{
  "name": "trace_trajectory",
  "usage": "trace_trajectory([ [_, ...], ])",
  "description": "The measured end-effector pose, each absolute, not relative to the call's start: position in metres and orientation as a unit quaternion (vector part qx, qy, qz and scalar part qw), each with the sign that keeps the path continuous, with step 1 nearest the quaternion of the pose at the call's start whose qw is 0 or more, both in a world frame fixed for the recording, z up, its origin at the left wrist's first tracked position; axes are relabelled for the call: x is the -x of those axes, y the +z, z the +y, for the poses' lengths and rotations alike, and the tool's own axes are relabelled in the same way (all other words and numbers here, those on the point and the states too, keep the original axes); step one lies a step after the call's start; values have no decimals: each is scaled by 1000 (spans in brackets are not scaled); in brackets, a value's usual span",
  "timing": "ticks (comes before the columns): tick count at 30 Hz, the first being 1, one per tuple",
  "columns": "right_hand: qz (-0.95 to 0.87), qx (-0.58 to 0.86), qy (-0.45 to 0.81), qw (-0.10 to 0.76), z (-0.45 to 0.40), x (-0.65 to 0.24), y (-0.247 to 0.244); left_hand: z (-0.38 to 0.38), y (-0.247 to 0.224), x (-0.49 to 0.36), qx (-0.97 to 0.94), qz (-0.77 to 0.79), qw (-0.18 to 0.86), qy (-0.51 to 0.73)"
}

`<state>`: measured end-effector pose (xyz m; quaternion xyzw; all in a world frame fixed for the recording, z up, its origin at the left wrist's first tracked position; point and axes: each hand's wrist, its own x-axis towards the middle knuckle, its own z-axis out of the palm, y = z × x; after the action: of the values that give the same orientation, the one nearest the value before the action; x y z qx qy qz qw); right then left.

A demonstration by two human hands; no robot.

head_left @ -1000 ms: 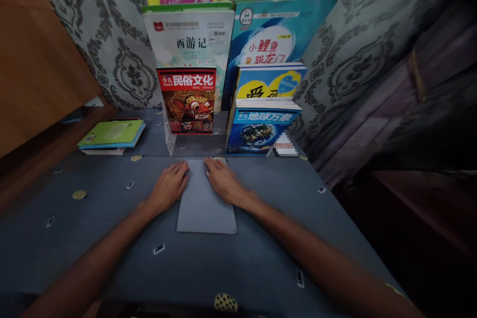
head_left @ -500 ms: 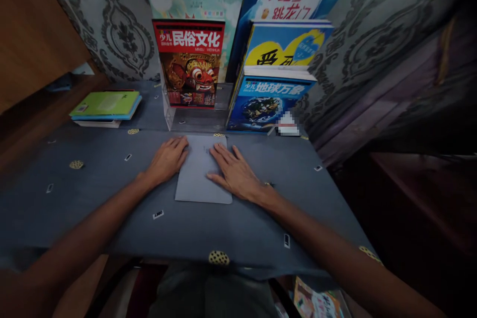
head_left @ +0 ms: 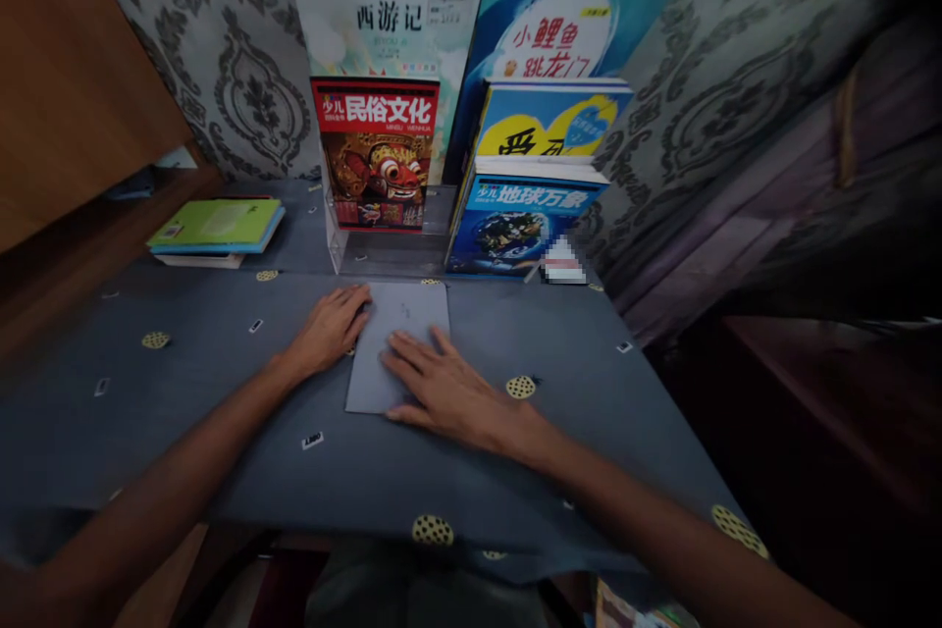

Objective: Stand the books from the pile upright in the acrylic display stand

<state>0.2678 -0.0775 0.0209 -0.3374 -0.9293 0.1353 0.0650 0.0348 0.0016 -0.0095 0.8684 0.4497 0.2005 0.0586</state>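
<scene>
A thin pale-grey booklet (head_left: 390,319) lies flat on the cloth-covered desk (head_left: 353,481), under and between the two hands, set down but neither lifted nor stood up. The left hand (head_left: 329,329) rests palm down, fingers together, at the booklet's far left edge; the right hand (head_left: 450,388) is spread over its near right part, thumb by the near edge. Both look relaxed, with nothing gripped. As things lie, the laying flat seems done, and the booklet is apart from the clear acrylic book stand (head_left: 397,257) beyond the fingertips, where the red 民俗文化 book (head_left: 381,152) and blue 地球万象 book (head_left: 515,234) already stand; how much handling is left cannot be judged from this view. The right hand hides the booklet's near right corner, and the print beyond its fingers is too small to read, so cover or inside page is unclear. Past the right hand, the tall 小鲤鱼跳龙门 book (head_left: 563,25) is cut off at the top and a white item (head_left: 564,267) is pixelated
</scene>
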Motion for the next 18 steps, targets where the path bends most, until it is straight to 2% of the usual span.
trace_trajectory([
  [6,-953,255,132,92,-77,-224,14,5,-9,-31,-870,437,75,215],
  [10,-947,237,183,120,-85,-224,11,5,-7,-32,-872,436,70,211],
  [15,-909,271,276,158,-73,-239,18,5,-10,-32,-872,436,62,212],
  [18,-886,337,257,190,-50,-251,10,5,-11,-31,-873,433,62,215],
])
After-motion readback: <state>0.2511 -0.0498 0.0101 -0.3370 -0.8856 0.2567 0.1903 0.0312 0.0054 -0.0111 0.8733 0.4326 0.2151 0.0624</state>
